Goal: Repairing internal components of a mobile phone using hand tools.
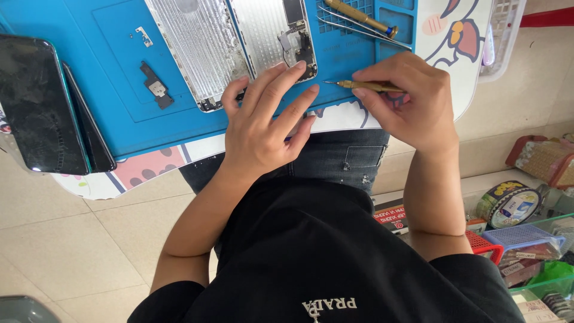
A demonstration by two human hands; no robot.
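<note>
— On the blue work mat (pixel 89 36), what are the hands doing?
— Beside the opened phone shell (pixel 263 42), the right hand (pixel 412 101) is pinching a brass screwdriver (pixel 365 86), tip pointing toward the shell's lower corner. The left hand (pixel 263 125) is resting there, fingers spread, likely steadying it.
— And the rest?
— Left of the shell, small black and metal parts (pixel 156 87) are lying apart, probably so they aren't mixed. Tweezers and another driver (pixel 359 21) are waiting above the right hand. A dark phone (pixel 39 104) is sitting at the mat's left edge

Single head-worn camera, looking steeply down, close over blue mat (pixel 119 36) on table; wearer's torso nearest, hands mid-frame.
</note>
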